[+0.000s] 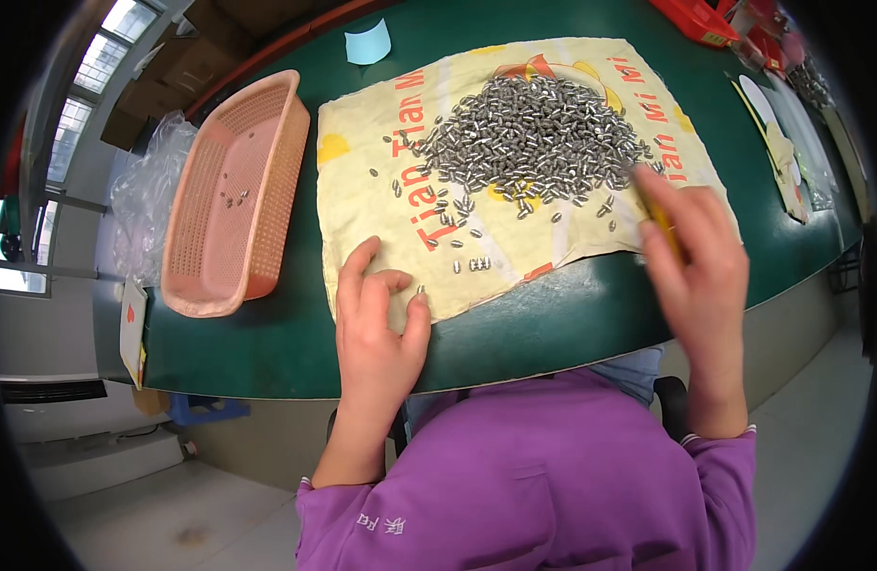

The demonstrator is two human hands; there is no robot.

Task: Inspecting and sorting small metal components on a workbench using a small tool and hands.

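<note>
My left hand (374, 309) rests at the near left edge of a pale yellow printed cloth (362, 209), its fingers bent and apart. One small silvery part lies by its thumb tip. My right hand (700, 257) is closed around a slim yellow-handled tool (664, 224), blurred, its dark end at the right side of the pile. That pile (543, 138) is of small silvery barrel-shaped metal parts, heaped on the cloth. A short row of the parts (479, 264) sits side by side near the cloth's front edge, with a single part (457, 267) just left of it.
A pink perforated plastic basket (291, 143) with a few parts inside stands on the green table (553, 324) at left. Clear plastic bags (153, 200) lie beyond it. A light blue paper (367, 44) is at the back, a red tray (695, 21) at the far right.
</note>
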